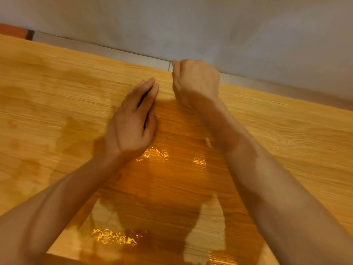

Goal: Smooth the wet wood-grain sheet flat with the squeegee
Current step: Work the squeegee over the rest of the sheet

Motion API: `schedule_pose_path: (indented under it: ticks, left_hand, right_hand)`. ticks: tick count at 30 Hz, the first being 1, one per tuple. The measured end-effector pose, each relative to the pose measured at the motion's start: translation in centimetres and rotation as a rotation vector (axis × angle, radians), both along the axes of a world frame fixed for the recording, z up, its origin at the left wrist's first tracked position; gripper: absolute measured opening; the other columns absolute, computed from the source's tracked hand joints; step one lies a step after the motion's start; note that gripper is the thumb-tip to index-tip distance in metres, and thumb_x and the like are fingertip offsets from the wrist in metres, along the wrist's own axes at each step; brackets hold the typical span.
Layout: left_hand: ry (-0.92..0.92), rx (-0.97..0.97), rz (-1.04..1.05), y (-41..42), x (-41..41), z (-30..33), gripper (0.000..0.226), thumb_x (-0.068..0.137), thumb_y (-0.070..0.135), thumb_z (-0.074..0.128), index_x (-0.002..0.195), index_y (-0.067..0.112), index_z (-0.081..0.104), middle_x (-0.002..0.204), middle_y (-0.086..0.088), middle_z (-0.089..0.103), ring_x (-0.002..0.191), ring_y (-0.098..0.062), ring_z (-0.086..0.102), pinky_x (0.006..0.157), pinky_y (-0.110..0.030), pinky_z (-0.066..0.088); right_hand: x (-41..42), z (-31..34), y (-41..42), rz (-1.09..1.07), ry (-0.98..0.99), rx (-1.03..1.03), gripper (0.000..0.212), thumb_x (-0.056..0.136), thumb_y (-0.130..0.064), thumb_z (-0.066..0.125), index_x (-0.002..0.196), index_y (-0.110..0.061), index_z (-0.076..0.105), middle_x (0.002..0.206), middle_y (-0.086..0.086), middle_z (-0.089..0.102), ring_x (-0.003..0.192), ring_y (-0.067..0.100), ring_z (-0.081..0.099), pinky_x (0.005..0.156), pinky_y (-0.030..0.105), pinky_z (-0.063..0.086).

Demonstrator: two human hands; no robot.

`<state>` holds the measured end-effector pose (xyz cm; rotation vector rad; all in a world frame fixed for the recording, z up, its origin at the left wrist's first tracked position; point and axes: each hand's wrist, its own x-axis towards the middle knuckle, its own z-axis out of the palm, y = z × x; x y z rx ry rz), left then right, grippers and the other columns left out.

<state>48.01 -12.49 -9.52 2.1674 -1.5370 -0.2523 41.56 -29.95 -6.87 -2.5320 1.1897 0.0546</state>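
Wet tan wood-grain sheet (76, 96) under my flat left hand (133, 119), fingers together; right hand (194, 81) fisted, contents hidden, blurred.

The single head-worn camera is looking forward and steeply down, close above the wood-grain sheet (76, 96). It is facing the far grey wall (210, 22), with both forearms entering from the near edge.

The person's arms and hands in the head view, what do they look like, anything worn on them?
Both forearms are bare as far as the view shows, with no sleeves in sight. The left hand and the right hand wear no gloves, and no watch, ring or bracelet is visible on either, though the picture is somewhat blurred. Shadow darkens parts of both arms.
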Motion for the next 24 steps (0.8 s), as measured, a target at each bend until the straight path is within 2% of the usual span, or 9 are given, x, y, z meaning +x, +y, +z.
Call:
schedule_pose_path:
  ticks: [2,5,7,12,14,16,18,22,24]
  left_hand:
    - [-0.01,0.024,-0.017,0.2,-0.1,0.1,0.052,0.104,0.021,0.037,0.152,0.0,0.04,0.16,-0.014,0.035,0.15,-0.03,0.032,0.122,-0.04,0.031]
    - [0.016,0.079,-0.07,0.6,0.4,0.3,0.056,0.105,0.026,0.034,0.156,0.003,0.032,0.165,-0.011,0.027,0.154,-0.024,0.02,0.126,-0.021,0.008]
    - [0.046,0.096,-0.109,1.4,1.5,0.8,0.058,0.105,0.03,0.032,0.157,0.004,0.03,0.166,-0.011,0.024,0.155,-0.023,0.015,0.127,-0.027,0.003]
    - [0.001,0.055,-0.01,6.0,8.0,0.8,0.055,0.104,0.027,0.037,0.152,-0.001,0.039,0.161,-0.017,0.033,0.153,-0.032,0.026,0.125,-0.053,0.019]
    - [-0.009,0.072,0.059,7.7,10.9,0.4,0.057,0.103,0.029,0.036,0.151,-0.002,0.04,0.161,-0.018,0.034,0.151,-0.034,0.028,0.127,-0.051,0.014]
    - [-0.016,0.077,0.104,8.7,12.6,0.1,0.058,0.103,0.029,0.037,0.152,-0.002,0.038,0.161,-0.019,0.033,0.152,-0.034,0.026,0.128,-0.04,0.006]
    - [-0.019,0.074,0.122,9.2,13.0,0.0,0.059,0.103,0.029,0.037,0.154,0.0,0.035,0.163,-0.018,0.029,0.154,-0.033,0.023,0.128,-0.036,0.003]
    - [-0.038,0.027,0.126,9.1,12.6,-0.1,0.056,0.104,0.024,0.038,0.153,-0.002,0.035,0.162,-0.018,0.03,0.153,-0.034,0.026,0.126,-0.049,0.017]
    - [-0.031,0.031,0.127,9.1,12.6,-0.1,0.056,0.104,0.023,0.039,0.154,-0.001,0.034,0.162,-0.017,0.03,0.152,-0.033,0.027,0.126,-0.049,0.019]
  right_hand:
    - [-2.6,-0.2,-1.0,-0.01,-0.069,0.017,0.045,0.103,-0.042,0.029,0.079,-0.019,0.059,0.1,0.014,0.067,0.094,0.036,0.059,0.067,0.034,0.029]
    - [-7.8,0.1,-2.8,-0.125,-0.048,-0.032,0.046,0.103,-0.04,0.03,0.07,-0.016,0.052,0.095,0.019,0.064,0.086,0.04,0.057,0.065,0.035,0.029]
    - [-9.2,0.4,-3.2,-0.171,-0.003,-0.049,0.046,0.103,-0.037,0.029,0.072,-0.012,0.053,0.095,0.024,0.065,0.086,0.043,0.056,0.065,0.038,0.03]
    - [-4.5,0.7,-1.5,-0.17,0.049,-0.019,0.048,0.103,-0.032,0.03,0.08,-0.003,0.061,0.097,0.03,0.064,0.088,0.045,0.057,0.066,0.038,0.031]
    - [-1.2,0.5,0.1,-0.117,0.043,-0.024,0.047,0.103,-0.031,0.03,0.087,-0.003,0.064,0.1,0.028,0.066,0.091,0.044,0.058,0.068,0.038,0.034]
    - [2.4,0.4,1.9,-0.067,0.039,-0.054,0.046,0.103,-0.03,0.029,0.091,-0.005,0.066,0.101,0.024,0.067,0.093,0.042,0.059,0.067,0.036,0.031]
    - [6.0,0.3,3.9,-0.038,0.033,-0.093,0.043,0.104,-0.027,0.029,0.099,-0.008,0.067,0.105,0.02,0.068,0.097,0.04,0.061,0.068,0.033,0.029]
    - [13.3,-0.1,7.6,-0.012,-0.022,-0.089,0.034,0.101,-0.018,0.034,0.104,-0.018,0.068,0.106,0.006,0.07,0.098,0.03,0.065,0.067,0.03,0.034]
    - [16.8,-0.3,9.0,0.009,-0.063,-0.062,0.033,0.099,-0.015,0.036,0.106,-0.022,0.067,0.108,0.002,0.07,0.101,0.025,0.065,0.067,0.029,0.035]
